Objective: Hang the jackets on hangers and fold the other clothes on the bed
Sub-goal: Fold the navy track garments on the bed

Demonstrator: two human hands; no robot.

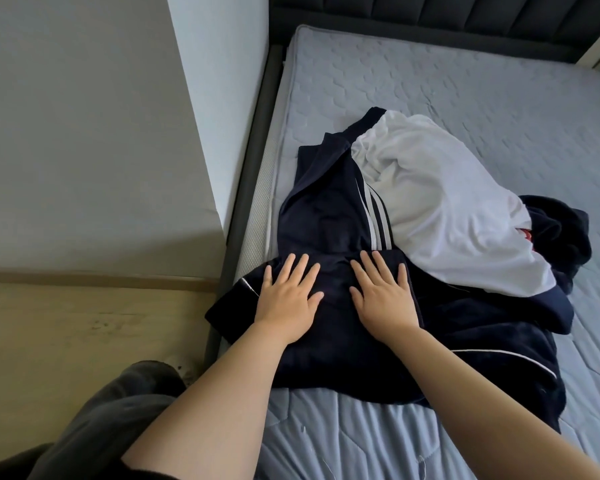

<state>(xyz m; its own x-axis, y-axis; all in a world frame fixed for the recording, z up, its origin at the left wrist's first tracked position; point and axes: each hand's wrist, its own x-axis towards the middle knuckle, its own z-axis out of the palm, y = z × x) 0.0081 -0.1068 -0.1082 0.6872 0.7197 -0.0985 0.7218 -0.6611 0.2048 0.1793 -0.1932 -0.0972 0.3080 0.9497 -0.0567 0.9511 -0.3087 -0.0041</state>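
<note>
At the bed's near edge, a person's dark trouser leg [118, 410] shows above the wooden floor [66, 323]. The left hand [286, 299] and right hand [383, 299] lie flat, fingers straight and spread, side by side but apart, pressing on a navy garment [329, 355] with thin white piping on the grey mattress [465, 81]. Just beyond lies a navy striped piece [326, 209], with a crumpled white garment [440, 202] overlapping its right side. A dark headboard [430, 15] closes the far end.
</note>
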